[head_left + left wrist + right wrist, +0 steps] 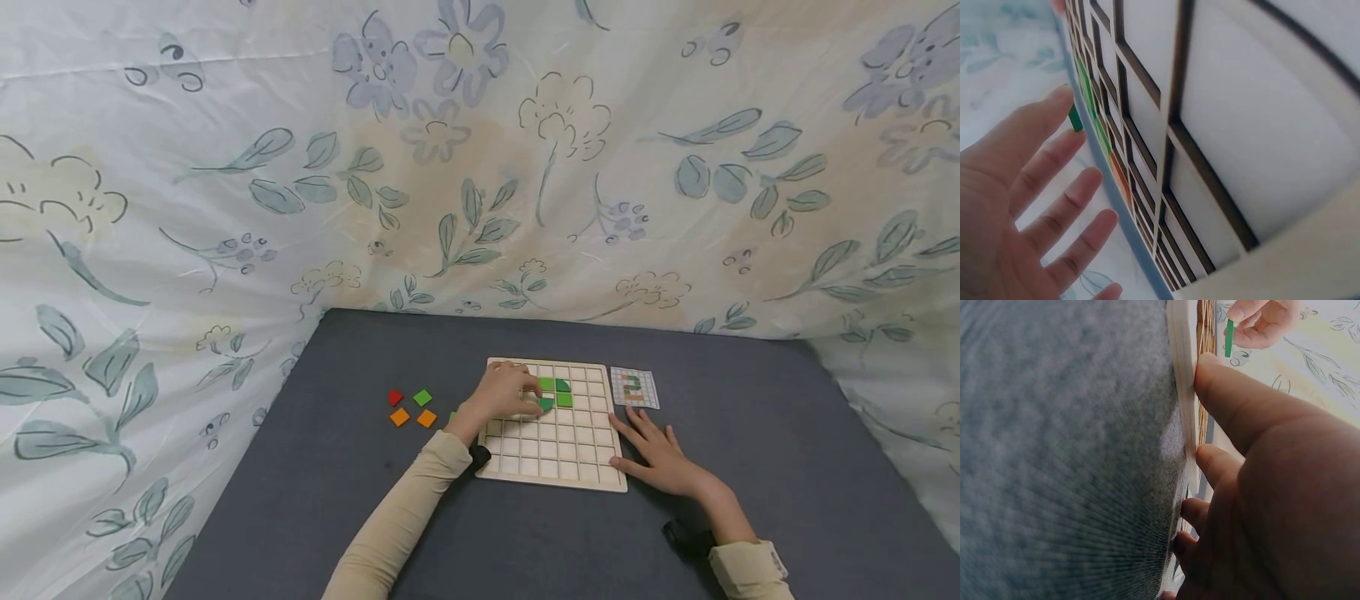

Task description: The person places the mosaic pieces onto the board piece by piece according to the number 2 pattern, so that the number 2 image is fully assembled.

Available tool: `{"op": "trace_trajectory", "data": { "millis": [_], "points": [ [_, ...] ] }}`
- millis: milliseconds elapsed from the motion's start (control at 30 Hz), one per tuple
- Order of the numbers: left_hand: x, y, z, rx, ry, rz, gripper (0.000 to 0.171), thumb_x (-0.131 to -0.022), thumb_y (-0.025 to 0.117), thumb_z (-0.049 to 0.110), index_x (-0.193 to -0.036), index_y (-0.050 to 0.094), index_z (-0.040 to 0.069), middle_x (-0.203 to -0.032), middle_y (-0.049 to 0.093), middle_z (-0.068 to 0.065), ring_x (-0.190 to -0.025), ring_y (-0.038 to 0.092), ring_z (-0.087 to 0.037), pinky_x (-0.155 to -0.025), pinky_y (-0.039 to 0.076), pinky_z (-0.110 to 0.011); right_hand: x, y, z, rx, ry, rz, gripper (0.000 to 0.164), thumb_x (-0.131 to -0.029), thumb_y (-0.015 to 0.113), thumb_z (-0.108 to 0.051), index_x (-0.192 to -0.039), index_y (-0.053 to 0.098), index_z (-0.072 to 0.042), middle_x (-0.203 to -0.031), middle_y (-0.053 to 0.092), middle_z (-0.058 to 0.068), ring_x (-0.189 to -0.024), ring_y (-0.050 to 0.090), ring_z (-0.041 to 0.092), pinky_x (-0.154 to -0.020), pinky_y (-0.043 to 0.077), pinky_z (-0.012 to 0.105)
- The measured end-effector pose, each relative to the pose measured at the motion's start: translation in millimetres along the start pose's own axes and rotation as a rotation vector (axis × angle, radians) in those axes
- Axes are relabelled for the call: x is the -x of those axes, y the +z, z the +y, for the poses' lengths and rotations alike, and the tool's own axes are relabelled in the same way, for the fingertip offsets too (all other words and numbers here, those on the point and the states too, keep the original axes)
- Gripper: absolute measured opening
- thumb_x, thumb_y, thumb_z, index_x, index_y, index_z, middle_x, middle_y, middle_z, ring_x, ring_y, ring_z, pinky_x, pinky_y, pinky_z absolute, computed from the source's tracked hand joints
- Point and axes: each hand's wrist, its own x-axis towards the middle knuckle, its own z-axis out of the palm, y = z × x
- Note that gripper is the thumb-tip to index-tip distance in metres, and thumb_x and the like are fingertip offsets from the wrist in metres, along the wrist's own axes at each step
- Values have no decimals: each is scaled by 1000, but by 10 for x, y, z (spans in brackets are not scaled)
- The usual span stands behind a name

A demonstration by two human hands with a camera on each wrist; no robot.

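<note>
Above a pale wooden grid board [555,454], my left hand [501,393] pinches a dark green tile [1075,119] between thumb and index finger. The other left fingers are spread apart. Light green tiles [564,400] and a dark green tile with a rounded corner [562,385] sit in the board's squares. An orange tile [1120,178] in the grid shows in the left wrist view; from the head view the left hand hides that area. My right hand [660,458] lies with fingers extended at the board's right edge, thumb and index fingertips against it.
Left of the board lie a red tile [395,397], a green tile [422,397] and two orange tiles [413,417], with another green piece [453,415] partly behind the left wrist. A printed pattern card [635,388] lies right of the board. A floral cloth [465,150] hangs behind the dark table [525,542].
</note>
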Motion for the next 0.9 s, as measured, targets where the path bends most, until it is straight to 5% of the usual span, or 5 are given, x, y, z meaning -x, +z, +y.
{"op": "trace_trajectory", "data": {
  "millis": [900],
  "points": [
    [-88,63,296,-66,31,-37,23,-79,69,48,-95,70,32,-93,58,9,-91,51,-14,-103,32,-51,-19,-43,-43,30,65,-64,71,-90,58,-40,-147,27,-10,-151,11,26,-136,4,50,-98,-4,73]
  ]
}}
